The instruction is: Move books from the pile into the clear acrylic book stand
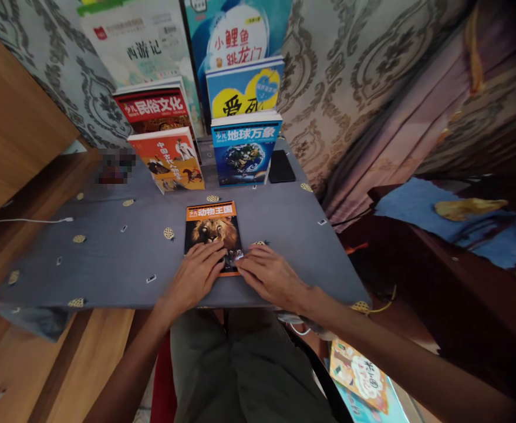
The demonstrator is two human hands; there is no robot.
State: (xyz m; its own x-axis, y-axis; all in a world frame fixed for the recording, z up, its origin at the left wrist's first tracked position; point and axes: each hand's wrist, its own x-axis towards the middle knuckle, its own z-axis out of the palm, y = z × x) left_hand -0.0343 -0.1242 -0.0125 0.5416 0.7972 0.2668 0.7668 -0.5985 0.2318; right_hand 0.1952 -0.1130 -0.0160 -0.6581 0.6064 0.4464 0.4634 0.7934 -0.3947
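A small book with a lion on its dark cover and an orange title band [216,229] lies flat on the grey tablecloth. My left hand [200,269] rests across its lower left part, fingers stretched out and lying on the cover. From the other side, my right hand [272,275] touches the book's lower right edge with its fingers extended; the thumb side is partly hidden. Neither hand is wrapped round anything. Behind the book stand an orange book [169,160] and a blue book with a globe on it [245,154], both upright.
Further back are a red book [154,108], a blue and yellow book [244,88] and two large picture books against the patterned wall. A black phone [281,167] lies beside the globe book. A white cable [24,221] crosses the table's left side. More books [363,376] sit low at right.
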